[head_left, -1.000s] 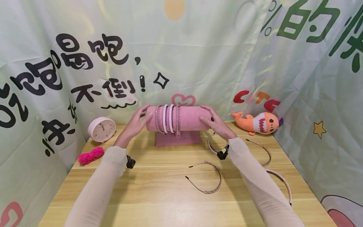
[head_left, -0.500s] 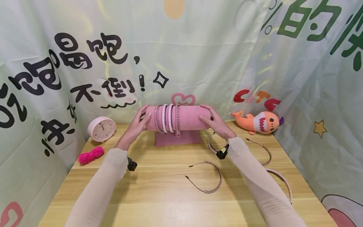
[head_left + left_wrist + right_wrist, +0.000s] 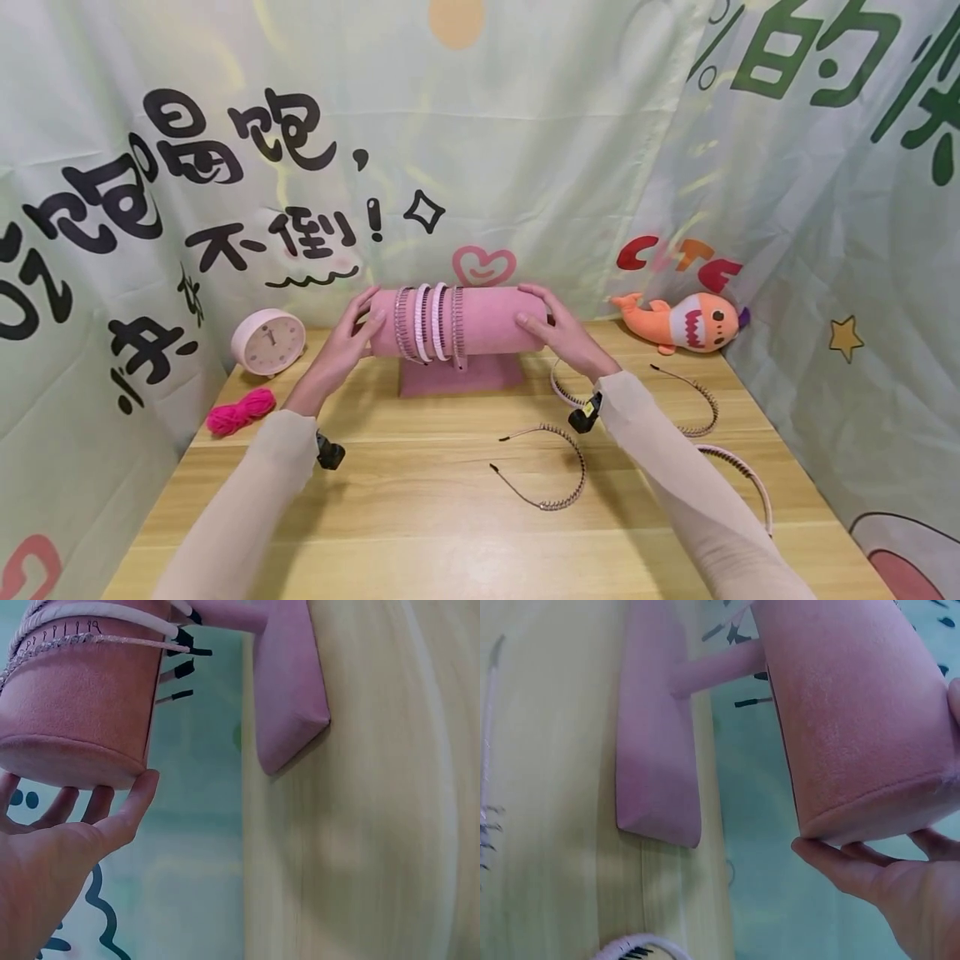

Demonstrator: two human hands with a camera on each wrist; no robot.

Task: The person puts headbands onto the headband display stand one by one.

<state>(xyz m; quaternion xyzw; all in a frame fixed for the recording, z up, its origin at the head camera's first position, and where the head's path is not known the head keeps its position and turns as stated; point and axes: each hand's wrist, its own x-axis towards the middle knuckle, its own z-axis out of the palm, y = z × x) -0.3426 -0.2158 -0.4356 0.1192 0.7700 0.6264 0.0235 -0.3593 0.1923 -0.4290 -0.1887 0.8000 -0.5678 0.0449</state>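
Stand (image 3: 495,321) shifted slightly leftward and nearer the person versus half a second ago; now upright toward the counter's (image 3: 420,533) rear. Left hand (image 3: 343,342) holds its left end, right hand (image 3: 566,333) its right; fingers (image 3: 137,801) of both grasping. Four headbands (image 3: 422,321) arc around its left half. Loose headbands (image 3: 582,467) lie mostly about the right forearm (image 3: 660,467). Farther out: clock (image 3: 273,342), yarn (image 3: 242,412) left; plush (image 3: 678,323) right.

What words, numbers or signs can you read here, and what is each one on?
"饱喝饱," on the fabric backdrop, upper left
"不倒!" same backdrop, below
"%的" backdrop, upper right
"CUTE" backdrop, above the orange toy; U faint
Creased or cut-off characters: unreadable
Pink clock: dial marks too small to read
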